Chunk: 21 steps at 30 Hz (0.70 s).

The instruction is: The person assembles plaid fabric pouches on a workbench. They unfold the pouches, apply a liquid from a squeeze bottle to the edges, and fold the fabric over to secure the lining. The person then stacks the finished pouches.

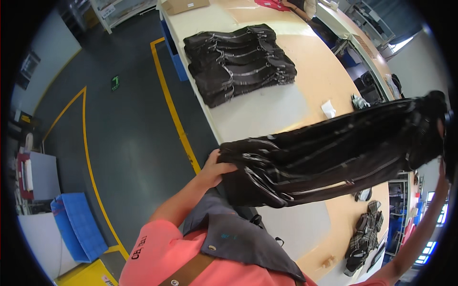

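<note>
A thick bundle of black zippered cloth pieces (329,148) is stretched between my two hands, raised over the table. My left hand (214,169) is closed on its left end, with the thumb laid across the cloth and the other fingers hidden. At the far right end, my right hand (443,168) grips the bundle, mostly covered by the fabric and the dark rim of the picture. Silvery zips run along the folds. Farther off on the table lies a similar pile of black zippered pieces (238,62), several layers deep.
The long table (267,114) carries a white scrap (328,109) and a plaid cloth item (365,233). A cardboard box (183,5) stands at its far end. Blue bin (78,226) sits at the left, beyond yellow floor lines. Another person's arm (298,10) shows at the far side.
</note>
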{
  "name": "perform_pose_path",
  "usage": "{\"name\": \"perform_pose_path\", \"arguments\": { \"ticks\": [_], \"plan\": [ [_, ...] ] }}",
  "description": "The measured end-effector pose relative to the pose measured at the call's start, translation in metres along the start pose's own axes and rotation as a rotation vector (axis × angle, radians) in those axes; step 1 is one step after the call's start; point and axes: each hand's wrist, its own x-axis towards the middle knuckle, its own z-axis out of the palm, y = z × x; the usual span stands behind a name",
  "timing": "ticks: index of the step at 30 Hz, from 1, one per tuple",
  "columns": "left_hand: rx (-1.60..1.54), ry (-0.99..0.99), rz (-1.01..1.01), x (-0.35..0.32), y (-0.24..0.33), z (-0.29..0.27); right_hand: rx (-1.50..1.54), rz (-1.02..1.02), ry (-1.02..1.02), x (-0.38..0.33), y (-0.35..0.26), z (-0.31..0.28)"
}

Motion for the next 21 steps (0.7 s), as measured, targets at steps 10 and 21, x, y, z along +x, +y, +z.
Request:
{"name": "perform_pose_path", "arguments": {
  "ticks": [10,21],
  "plan": [
    [0.182,0.599,0.082,0.151,0.195,-0.127,0.458,0.147,-0.353,0.258,0.088,0.33],
    [0.35,0.721,0.043,0.26,0.259,-0.192,0.529,0.308,-0.373,0.401,0.145,0.543]
  ]
}}
